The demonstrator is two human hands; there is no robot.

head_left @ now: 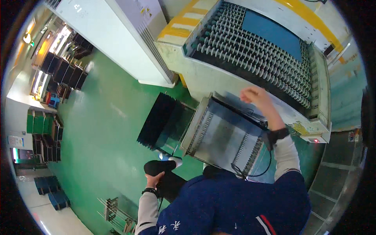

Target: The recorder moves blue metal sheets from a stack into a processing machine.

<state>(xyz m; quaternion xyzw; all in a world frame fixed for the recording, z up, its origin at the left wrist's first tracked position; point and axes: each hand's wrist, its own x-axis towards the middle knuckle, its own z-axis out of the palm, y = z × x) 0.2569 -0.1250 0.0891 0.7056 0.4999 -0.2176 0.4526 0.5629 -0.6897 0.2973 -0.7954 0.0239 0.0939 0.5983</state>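
Observation:
My left hand lies against my black-trousered leg near the knee, its fingers resting on the cloth and holding nothing I can see. My right hand is raised above the far edge of a metal-framed slotted rack. Its fingers are curled in, with nothing visible inside them. Toothed strips line the rack's sides, and a dark bluish panel shows along its far part. A black band circles my right wrist, and a black cable loops below it over the rack's right corner.
Ahead stands a roller conveyor machine with a blue sheet on its rollers. A tall white cabinet is left of it. A black slotted rack sits beside the metal one. More racks line the left wall.

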